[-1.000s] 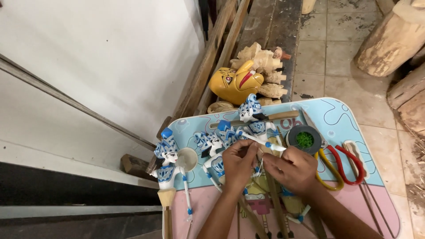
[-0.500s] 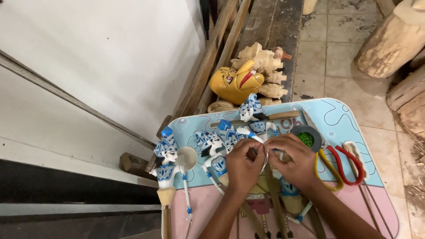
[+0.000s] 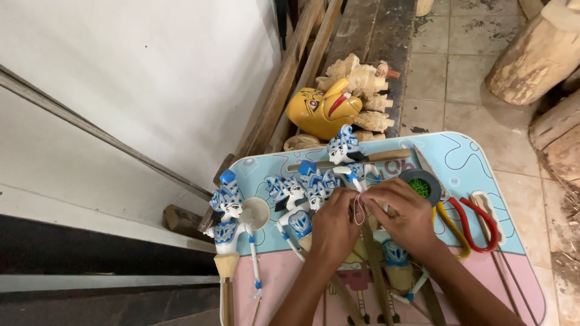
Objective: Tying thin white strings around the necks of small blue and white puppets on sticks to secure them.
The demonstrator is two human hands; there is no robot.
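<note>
While both hands meeting beside green spool, left hand and right hand pinching thread loop between fingertips, loop hanging upright, equally near both.

A small blue-and-pink table carries blue-and-white puppets along its left edge and middle, a green-filled roll and red-and-yellow-handled tools near its right edge.
</note>
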